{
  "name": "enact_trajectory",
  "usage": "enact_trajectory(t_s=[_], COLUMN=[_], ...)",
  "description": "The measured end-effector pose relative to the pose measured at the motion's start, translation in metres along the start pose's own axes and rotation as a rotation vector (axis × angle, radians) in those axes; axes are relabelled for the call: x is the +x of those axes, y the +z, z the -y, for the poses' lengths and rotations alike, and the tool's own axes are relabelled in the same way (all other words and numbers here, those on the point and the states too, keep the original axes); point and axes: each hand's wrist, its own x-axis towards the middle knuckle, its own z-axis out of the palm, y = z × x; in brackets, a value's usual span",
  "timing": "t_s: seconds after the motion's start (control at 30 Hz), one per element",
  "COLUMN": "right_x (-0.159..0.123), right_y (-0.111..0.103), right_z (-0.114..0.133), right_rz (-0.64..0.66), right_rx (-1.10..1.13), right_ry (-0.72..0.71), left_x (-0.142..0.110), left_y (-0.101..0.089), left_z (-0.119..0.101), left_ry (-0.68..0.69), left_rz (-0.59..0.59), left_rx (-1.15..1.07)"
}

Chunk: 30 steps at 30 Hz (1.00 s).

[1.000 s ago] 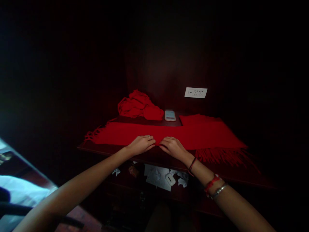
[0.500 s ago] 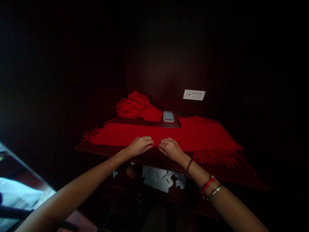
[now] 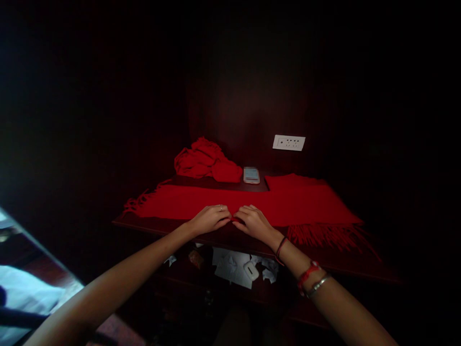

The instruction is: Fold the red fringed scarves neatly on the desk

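A red fringed scarf (image 3: 298, 204) lies stretched across the dark desk, its right part turned so that one fringed end hangs toward the front. Fringe also spreads at its left end. My left hand (image 3: 212, 218) pinches the scarf's near edge around the middle. Close beside it, my right hand (image 3: 254, 221) has its thumb and fingers on the same edge, a small bit of red cloth showing between the two hands. The fingertips are partly hidden by the hands themselves.
At the back left sits a crumpled heap of red cloth (image 3: 207, 161). A phone (image 3: 251, 175) lies beside it, below a white wall socket (image 3: 288, 142). Under the desktop, a shelf holds papers (image 3: 230, 271), a white case (image 3: 251, 271) and a small brownish packet (image 3: 195, 259).
My right hand has shifted slightly left, closer to my left hand, and its thumb sits a little lower. The scarf lies almost as before.
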Motion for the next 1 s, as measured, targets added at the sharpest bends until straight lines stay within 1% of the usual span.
enact_trajectory(t_s=[0.4, 0.57, 0.7, 0.87, 1.0], right_x=[0.0019, 0.0024, 0.0033, 0.0038, 0.0059], right_y=[0.0048, 0.0027, 0.0023, 0.0033, 0.0032], right_z=[-0.0006, 0.0004, 0.0005, -0.0006, 0.0006], right_rz=[0.001, 0.02, 0.02, 0.053, 0.045], right_rx=[-0.022, 0.002, 0.009, -0.013, -0.02], right_ry=[-0.054, -0.032, -0.007, -0.04, -0.059], left_x=[-0.0013, -0.0014, -0.0014, -0.001, -0.0015], left_y=[0.0035, 0.0051, 0.0045, 0.0026, 0.0028], left_z=[0.0029, 0.0054, 0.0051, 0.0038, 0.0042], left_ry=[0.002, -0.056, -0.039, -0.027, -0.019], left_rz=[-0.016, -0.007, 0.019, 0.024, 0.024], left_rx=[-0.126, -0.055, 0.014, 0.027, 0.015])
